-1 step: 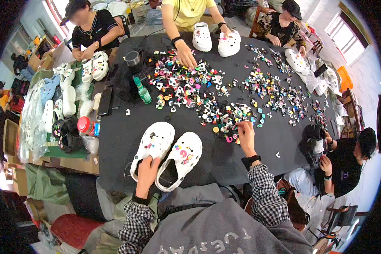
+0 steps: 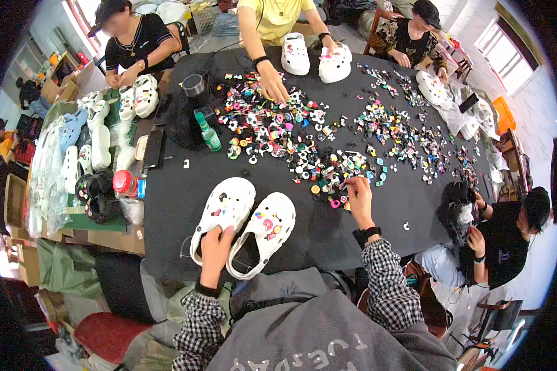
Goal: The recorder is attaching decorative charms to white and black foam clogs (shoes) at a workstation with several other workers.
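In front of me on the black-covered table, a pair of white clogs stands with toes pointing away. The left clog and the right clog both carry small colourful charms on their uppers. My left hand grips the left clog at its foot opening, fingers partly hidden inside. Over the near edge of a wide heap of loose shoe charms, my right hand has its fingertips pinched together. What sits between them, if anything, is too small to make out. A pink ring-shaped charm lies beside that hand.
A green glass bottle and a round tin stand left of the heap. Further left are a red-lidded jar and several clogs on a side table. Across, a co-worker in yellow reaches into the charms beside white clogs. Others sit around.
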Demonstrator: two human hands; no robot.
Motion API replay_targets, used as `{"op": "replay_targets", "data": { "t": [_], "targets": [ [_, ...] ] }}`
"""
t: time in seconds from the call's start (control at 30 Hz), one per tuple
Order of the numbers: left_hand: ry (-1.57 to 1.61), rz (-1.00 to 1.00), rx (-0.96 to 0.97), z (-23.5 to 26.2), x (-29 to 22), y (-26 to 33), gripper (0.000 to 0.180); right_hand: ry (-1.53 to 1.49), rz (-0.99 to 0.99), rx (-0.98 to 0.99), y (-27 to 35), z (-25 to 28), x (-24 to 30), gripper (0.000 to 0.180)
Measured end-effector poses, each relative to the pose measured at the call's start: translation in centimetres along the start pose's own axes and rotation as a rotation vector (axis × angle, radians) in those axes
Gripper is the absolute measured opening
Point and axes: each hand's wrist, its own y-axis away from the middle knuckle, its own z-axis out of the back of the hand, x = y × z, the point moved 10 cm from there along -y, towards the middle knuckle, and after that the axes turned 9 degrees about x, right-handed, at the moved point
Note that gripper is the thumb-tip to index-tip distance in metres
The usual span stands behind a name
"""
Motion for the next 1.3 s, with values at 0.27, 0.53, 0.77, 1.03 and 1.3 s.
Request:
{"op": "replay_targets", "data": {
  "t": [0.27,0.53,0.77,1.03,1.3],
  "targets": [
    [0.11,-0.12,-0.193,-0.8,2.0,-0.1,0.034,-0.018,-0.087,-0.026,-0.3,0.7,-1.0,0.007],
    [0.605,0.048,0.065,-3.2,1.8,-0.3,0.02,-0.104,-0.177,0.007,-0.9,0.3,-0.6,0.017],
    [0.411,0.087,-0.014,-2.7,3.1,-0.8,0.032,-0.125,-0.204,0.051,-1.4,-0.5,-0.9,0.019],
    [0.877,0.045,-0.091,-2.8,2.3,-0.4,0.025,0.018,-0.062,0.139,-3.7,-3.4,-0.6,0.013],
    [0.998,0.118,0.043,-3.2,3.8,-0.9,0.031,0.088,0.046,0.226,-5.0,-6.3,1.6,0.01]
  ]
}}
